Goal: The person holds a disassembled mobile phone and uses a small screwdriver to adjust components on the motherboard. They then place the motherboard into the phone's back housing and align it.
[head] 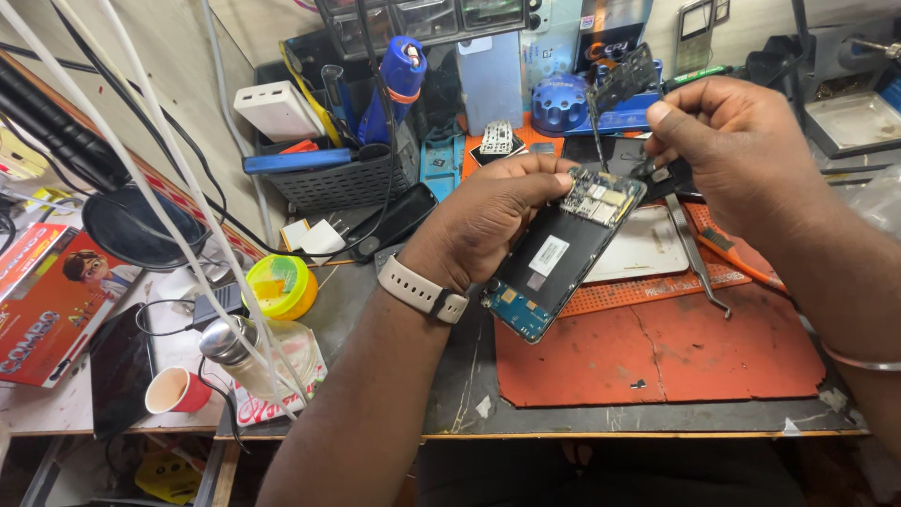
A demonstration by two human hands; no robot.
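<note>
My left hand (488,221) grips an opened phone (563,253) with its back off, tilted above the bench, circuit board and black battery exposed. A pale watch sits on that wrist. My right hand (727,155) is just right of the phone's top end, fingers pinched on a small black piece with a thin ribbon (619,89) that rises up and left from the board. The fingertips of both hands nearly meet over the phone's upper circuit board.
An orange work mat (657,347) covers the bench below the phone, with metal tweezers (694,253) and a white panel (648,246) on it. A black tool basket (338,178), yellow tin (282,284), glass bottle (258,361) and red cup (176,390) stand at the left.
</note>
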